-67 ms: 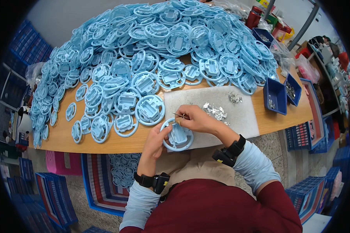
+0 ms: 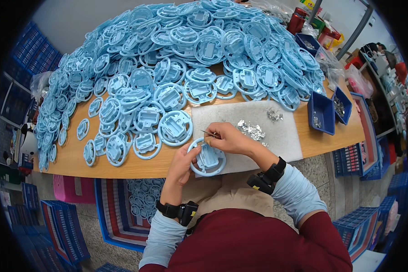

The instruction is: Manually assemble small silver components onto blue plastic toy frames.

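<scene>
My left hand (image 2: 181,164) grips the left rim of a light-blue round plastic part (image 2: 209,157) that has a boxy recess in its middle. The part is tilted over the table's near edge, by the corner of a white mat (image 2: 283,141). Above its upper rim, my right hand (image 2: 231,138) is closed on slim, dark tweezers (image 2: 211,134), whose points face left. The right fingertips reach the part's top; whether they hold a small piece there is hidden. Loose silver metal pieces (image 2: 250,130) lie on the mat beyond my right hand, with a smaller cluster (image 2: 274,114) farther back.
A large heap of the same light-blue parts (image 2: 208,50) covers the far and left table. Two blue bins (image 2: 321,119) with small metal pieces stand at the right. Below the table's front edge, a striped crate (image 2: 105,213) holds more parts, beside a pink stool (image 2: 75,189).
</scene>
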`<action>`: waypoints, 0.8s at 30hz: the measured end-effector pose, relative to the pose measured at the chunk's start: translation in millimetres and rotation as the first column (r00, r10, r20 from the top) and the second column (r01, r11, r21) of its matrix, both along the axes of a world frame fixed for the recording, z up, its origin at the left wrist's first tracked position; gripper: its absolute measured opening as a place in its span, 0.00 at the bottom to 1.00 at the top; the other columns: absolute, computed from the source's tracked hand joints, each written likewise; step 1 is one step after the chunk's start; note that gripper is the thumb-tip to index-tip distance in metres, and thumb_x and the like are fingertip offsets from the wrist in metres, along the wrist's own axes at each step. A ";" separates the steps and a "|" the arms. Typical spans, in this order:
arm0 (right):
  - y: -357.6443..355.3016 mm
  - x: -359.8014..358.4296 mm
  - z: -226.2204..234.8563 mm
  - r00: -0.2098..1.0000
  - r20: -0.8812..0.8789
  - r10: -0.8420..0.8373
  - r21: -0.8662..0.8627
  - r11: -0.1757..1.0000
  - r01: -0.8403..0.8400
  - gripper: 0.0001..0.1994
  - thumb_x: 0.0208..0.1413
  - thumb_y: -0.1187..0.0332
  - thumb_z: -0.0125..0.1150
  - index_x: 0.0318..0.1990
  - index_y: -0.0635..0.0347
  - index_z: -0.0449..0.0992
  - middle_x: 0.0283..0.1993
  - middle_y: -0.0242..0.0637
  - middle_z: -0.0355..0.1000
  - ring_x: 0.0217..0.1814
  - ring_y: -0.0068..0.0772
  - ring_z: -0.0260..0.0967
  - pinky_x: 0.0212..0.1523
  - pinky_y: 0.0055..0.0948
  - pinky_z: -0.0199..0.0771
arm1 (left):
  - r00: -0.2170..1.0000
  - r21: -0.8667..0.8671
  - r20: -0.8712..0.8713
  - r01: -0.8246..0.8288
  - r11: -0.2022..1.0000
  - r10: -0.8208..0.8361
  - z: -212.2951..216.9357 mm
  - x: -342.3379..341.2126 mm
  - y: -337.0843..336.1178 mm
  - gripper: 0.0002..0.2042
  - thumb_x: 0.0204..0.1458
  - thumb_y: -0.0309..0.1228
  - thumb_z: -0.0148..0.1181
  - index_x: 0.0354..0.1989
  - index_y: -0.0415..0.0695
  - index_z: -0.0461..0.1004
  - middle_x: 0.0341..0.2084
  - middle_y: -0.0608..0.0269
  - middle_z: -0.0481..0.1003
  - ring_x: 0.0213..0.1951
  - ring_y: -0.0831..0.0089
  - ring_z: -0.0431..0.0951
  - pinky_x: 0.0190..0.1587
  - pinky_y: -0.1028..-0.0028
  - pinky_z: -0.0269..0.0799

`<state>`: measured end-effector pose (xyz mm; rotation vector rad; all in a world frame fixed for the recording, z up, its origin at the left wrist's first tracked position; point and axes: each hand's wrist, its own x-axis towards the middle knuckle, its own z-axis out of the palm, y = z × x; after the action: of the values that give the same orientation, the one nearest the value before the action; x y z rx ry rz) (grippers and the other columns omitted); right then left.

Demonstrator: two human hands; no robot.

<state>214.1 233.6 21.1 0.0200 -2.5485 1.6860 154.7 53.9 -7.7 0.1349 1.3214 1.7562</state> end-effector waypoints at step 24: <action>-8.9 12.2 -16.2 0.983 -0.125 -0.137 0.018 0.990 0.140 0.06 0.48 0.74 0.58 0.34 0.64 0.75 0.26 0.35 0.65 0.23 0.23 0.60 0.23 0.22 0.59 | 0.983 -0.087 -0.096 -0.164 0.983 0.156 5.3 10.4 11.6 0.12 0.50 0.33 0.58 0.37 0.38 0.73 0.23 0.69 0.73 0.21 0.86 0.70 0.18 0.85 0.65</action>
<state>226.3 224.7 4.9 -0.0483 -2.4218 1.5506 165.2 65.5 -2.4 0.0554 1.5134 1.8356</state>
